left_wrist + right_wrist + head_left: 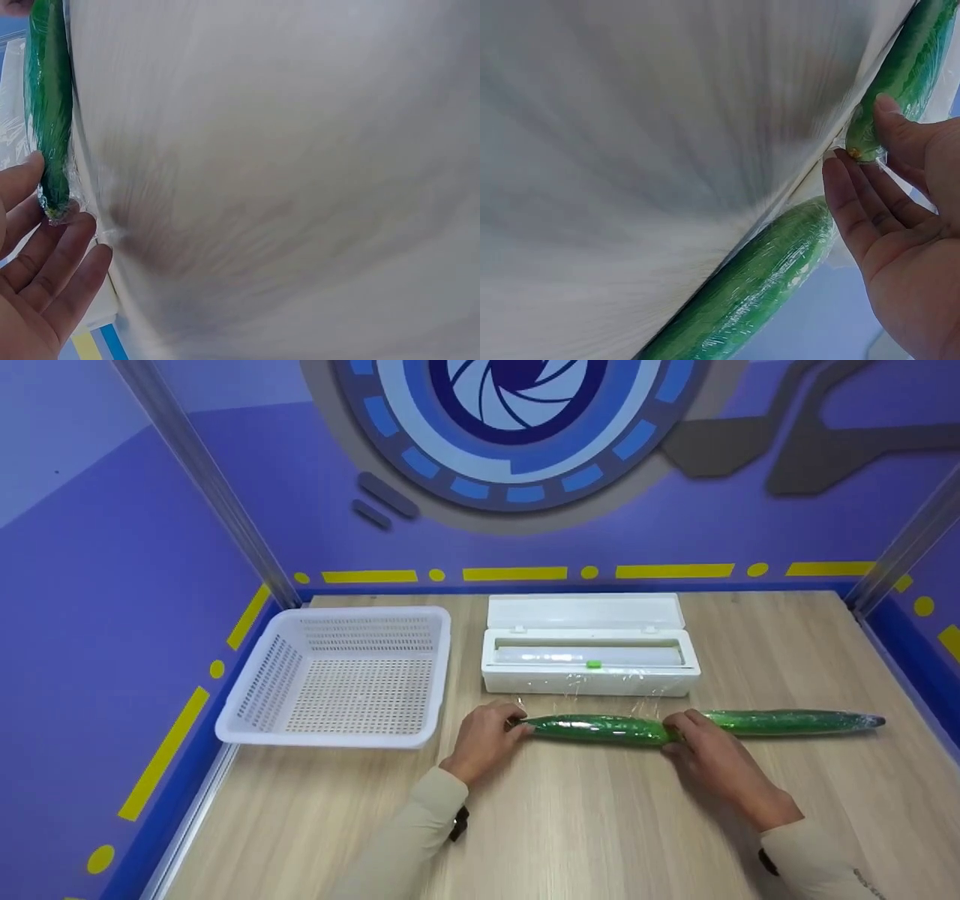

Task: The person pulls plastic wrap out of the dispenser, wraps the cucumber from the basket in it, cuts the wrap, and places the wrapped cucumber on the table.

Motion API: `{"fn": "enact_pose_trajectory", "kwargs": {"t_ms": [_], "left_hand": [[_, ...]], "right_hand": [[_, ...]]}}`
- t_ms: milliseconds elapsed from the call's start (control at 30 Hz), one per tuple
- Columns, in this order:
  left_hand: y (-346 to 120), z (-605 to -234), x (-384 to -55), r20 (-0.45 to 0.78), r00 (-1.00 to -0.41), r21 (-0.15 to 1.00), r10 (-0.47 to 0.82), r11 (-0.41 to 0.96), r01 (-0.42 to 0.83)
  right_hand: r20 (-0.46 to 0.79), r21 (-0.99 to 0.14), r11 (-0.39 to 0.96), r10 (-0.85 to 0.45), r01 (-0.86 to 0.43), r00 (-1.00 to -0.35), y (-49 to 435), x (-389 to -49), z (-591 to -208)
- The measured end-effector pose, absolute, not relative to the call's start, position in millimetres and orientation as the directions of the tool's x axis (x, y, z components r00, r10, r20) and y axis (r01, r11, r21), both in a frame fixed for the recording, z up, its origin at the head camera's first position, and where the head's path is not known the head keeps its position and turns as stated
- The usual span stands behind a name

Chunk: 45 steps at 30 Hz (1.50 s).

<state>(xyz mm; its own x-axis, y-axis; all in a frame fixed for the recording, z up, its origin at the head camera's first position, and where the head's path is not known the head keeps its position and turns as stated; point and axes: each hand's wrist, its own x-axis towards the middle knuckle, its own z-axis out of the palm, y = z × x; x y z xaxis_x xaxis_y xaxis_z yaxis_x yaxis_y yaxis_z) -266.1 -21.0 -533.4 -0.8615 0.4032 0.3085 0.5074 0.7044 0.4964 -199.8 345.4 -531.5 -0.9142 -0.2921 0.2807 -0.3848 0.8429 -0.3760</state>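
Both hands hold a green cucumber [600, 728] covered in clear cling film, lying crosswise on the wooden table. My left hand [484, 739] pinches its left tip, thumb on one side and fingers at the end in the left wrist view. At the other end, my right hand [712, 757] has its thumb on the cucumber [904, 71] and its fingers curled beneath. Just right of that hand lies a second film-covered cucumber [795, 722], roughly in line with the first. Thin cling film [585, 690] shows between the first cucumber and the white dispenser box.
Behind the cucumber stands the white cling film box [589, 682], lid [585, 611] raised, a film roll [547, 655] inside and a green slider [594, 664] along its front. A white perforated basket [439, 675] sits at the left. Purple panels [285, 502] border the table.
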Motion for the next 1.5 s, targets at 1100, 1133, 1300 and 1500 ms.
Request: {"fn": "enact_pose_trajectory", "kwargs": {"t_ms": [1100, 1133, 1300, 1500], "left_hand": [[-23, -529, -301, 0.457, -0.887, 0.573, 0.071, 0.738, 0.355], [-23, -528, -304, 0.426, -0.902, 0.583, 0.066, 0.743, 0.329], [-23, -531, -315, 0.355, -0.934, 0.615, 0.044, 0.741, 0.269], [-22, -531, -322, 0.384, -0.922, 0.631, 0.040, 0.718, 0.294]], "right_hand": [[0.346, -0.358, 0.830, -0.307, -0.428, -0.886, 345, -200, -532], [0.355, -0.358, 0.827, -0.309, -0.434, -0.882, 345, -201, -533], [0.354, -0.360, 0.821, -0.318, -0.442, -0.879, 346, -202, -534], [0.348, -0.366, 0.820, -0.317, -0.439, -0.882, 346, -202, -535]]}}
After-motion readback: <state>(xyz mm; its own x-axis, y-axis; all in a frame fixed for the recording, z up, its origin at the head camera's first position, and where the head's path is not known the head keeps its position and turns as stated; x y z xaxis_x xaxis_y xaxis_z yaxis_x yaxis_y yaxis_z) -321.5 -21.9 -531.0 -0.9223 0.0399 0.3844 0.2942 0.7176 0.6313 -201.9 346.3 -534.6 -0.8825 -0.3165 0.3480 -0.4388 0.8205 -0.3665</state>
